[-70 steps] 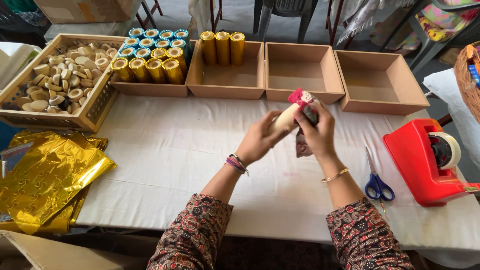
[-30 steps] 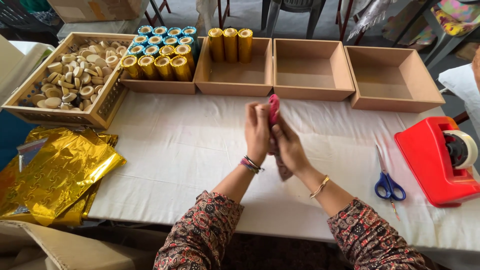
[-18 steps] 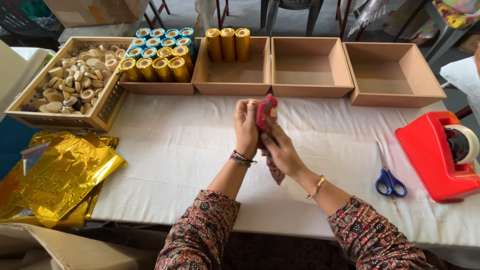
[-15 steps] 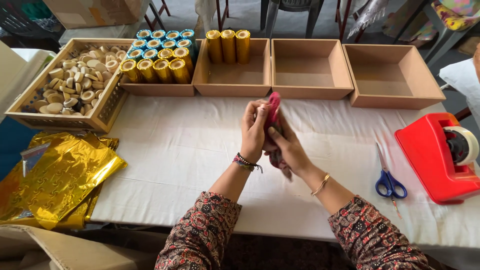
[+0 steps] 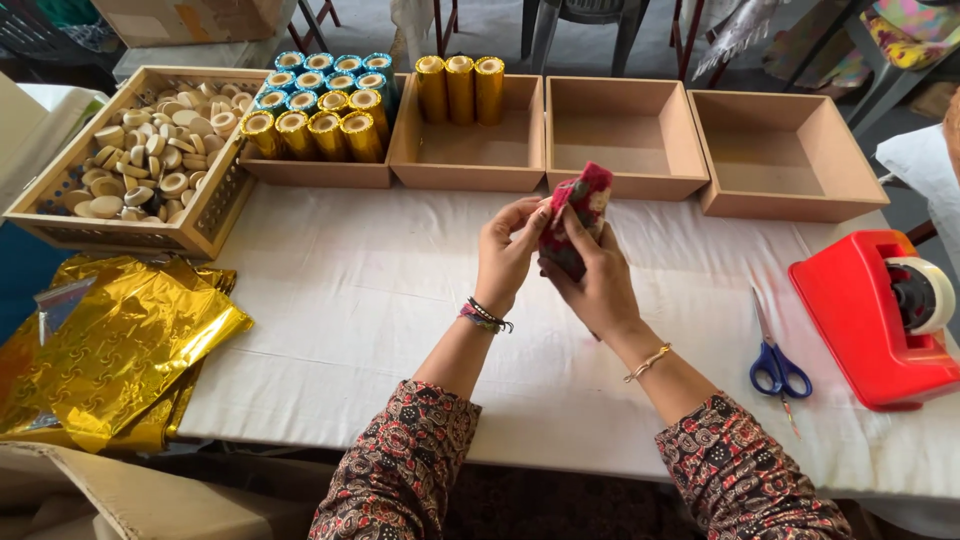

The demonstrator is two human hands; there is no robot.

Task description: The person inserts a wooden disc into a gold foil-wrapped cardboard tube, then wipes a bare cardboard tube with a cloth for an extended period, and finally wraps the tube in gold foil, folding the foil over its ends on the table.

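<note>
Step in hand: by the look of it, red patterned wrapping was being smoothed and tucked around a small roll [image 5: 577, 215], held up above the white worktop [image 5: 350, 300].
Left hand: the left hand [image 5: 508, 255] was cupped against the roll's left side, fingertips curled onto the wrap near its top.
Right hand: the right hand [image 5: 596, 280] cradled the roll from below and behind, thumb pressed across the front of the wrap.
Where the roll was: upright and slightly tilted, pinched between both hands, in front of the empty middle box [image 5: 620, 140], well clear of the worktop.
Next move calls for: probably holding the wrap tight while the loose top end is folded in; the grip would need to stay firm so the wrap does not slip.
Nearby: gold-wrapped rolls [image 5: 460, 88] lay in the box to the left; scissors [image 5: 775, 360] and a red tape dispenser [image 5: 880, 320] lay to the right, gold foil sheets [image 5: 110, 345] far left.
</note>
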